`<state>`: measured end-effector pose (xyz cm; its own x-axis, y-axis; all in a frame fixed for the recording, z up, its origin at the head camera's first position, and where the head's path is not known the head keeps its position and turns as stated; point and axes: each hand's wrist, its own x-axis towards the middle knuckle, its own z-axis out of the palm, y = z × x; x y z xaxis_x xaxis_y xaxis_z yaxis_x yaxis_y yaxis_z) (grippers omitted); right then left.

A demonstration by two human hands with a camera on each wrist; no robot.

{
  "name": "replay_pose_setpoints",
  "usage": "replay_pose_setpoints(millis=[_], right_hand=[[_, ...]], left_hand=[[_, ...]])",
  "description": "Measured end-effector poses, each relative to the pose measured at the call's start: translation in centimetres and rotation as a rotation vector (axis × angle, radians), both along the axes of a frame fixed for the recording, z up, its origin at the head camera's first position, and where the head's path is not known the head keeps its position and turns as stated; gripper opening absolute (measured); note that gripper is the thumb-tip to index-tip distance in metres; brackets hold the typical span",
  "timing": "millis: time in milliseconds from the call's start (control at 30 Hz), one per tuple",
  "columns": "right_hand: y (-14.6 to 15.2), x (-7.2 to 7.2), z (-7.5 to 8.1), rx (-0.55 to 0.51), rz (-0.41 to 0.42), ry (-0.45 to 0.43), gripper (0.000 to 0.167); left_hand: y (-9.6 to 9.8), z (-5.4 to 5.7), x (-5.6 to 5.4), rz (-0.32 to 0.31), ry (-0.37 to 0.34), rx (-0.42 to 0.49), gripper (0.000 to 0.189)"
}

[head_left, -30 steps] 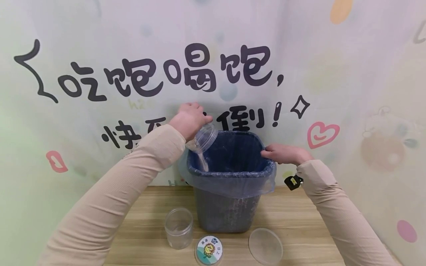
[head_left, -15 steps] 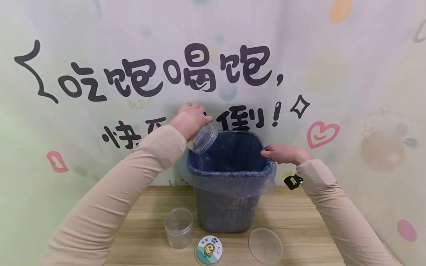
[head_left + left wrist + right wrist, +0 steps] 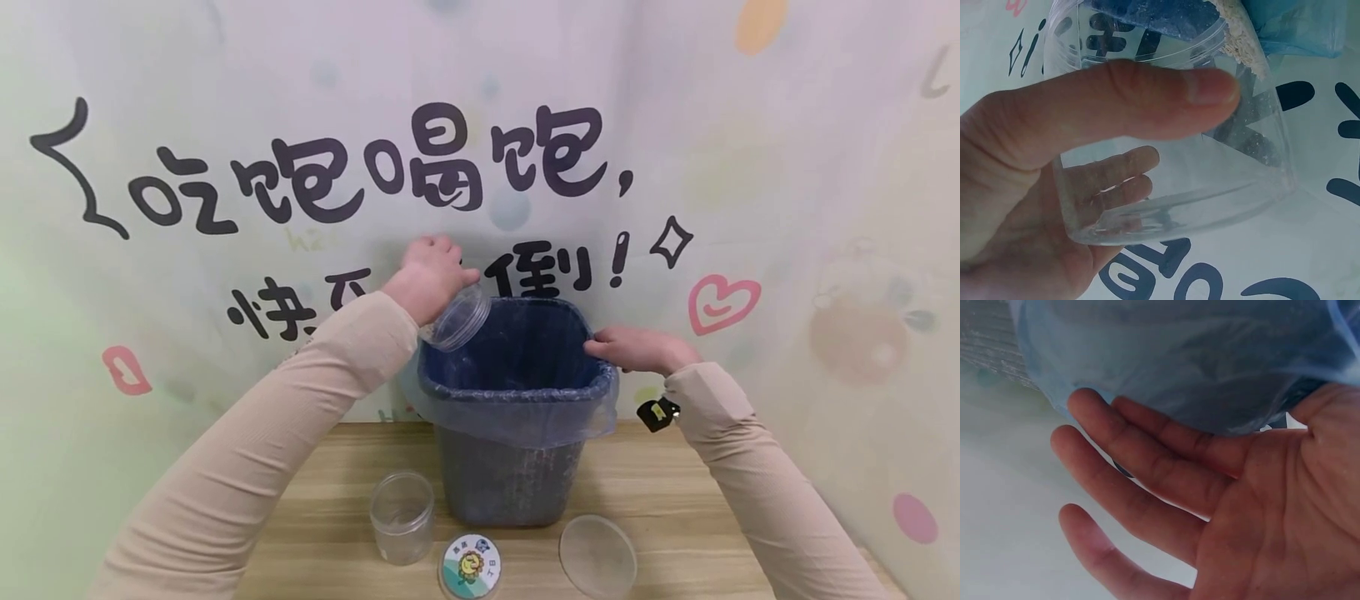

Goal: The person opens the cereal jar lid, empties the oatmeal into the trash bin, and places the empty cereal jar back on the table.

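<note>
My left hand grips a clear plastic jar, tilted mouth-down over the left side of a dark bin lined with a blue bag. In the left wrist view, the thumb lies across the jar and the fingers show through its far wall. Pale crumbly grains cling inside near its mouth. My right hand holds the bin's right rim, its thumb over the edge. From the right wrist view, the fingers extend along the outside of the bag.
A second clear jar stands uncovered on the wooden table, left of the bin. In front lie a lid with a sunflower picture and a translucent lid. A wall with printed writing rises close behind.
A second ago a stream of pale grains fell from the tilted jar into the bin; now none falls. Both hands hold nearly the same place, and the head view has shifted slightly.
</note>
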<state>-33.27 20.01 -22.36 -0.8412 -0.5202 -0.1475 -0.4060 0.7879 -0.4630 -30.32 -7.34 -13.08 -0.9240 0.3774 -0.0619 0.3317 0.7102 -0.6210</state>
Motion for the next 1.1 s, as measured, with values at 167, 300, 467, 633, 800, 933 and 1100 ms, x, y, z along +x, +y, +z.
replay_pose_setpoints(millis=[167, 300, 467, 633, 800, 933, 1100], right_hand=[[0.1, 0.1, -0.1, 0.003, -0.003, 0.0, 0.037], [0.2, 0.2, -0.1, -0.004, -0.002, -0.005, 0.04], [0.1, 0.3, -0.1, -0.011, -0.005, -0.008, 0.037], [-0.1, 0.3, -0.1, -0.011, -0.006, 0.0, 0.035], [-0.1, 0.3, -0.1, -0.011, -0.007, 0.003, 0.036], [0.0, 0.4, -0.1, -0.007, -0.008, 0.0, 0.038], [0.0, 0.4, 0.0, -0.012, -0.008, 0.001, 0.037]], left_hand=[[0.5, -0.4, 0.0, 0.01, 0.01, -0.014, 0.07], [1.0, -0.8, -0.1, 0.027, 0.021, -0.032, 0.06], [1.6, -1.2, -0.3, 0.038, 0.029, -0.045, 0.049], [1.7, -1.3, -0.3, 0.04, 0.03, -0.04, 0.05], [1.9, -1.4, -0.2, 0.045, 0.041, -0.056, 0.05], [2.5, -1.7, -0.1, 0.06, 0.068, -0.102, 0.046], [3.6, -2.4, 0.2, 0.069, 0.107, -0.183, 0.045]])
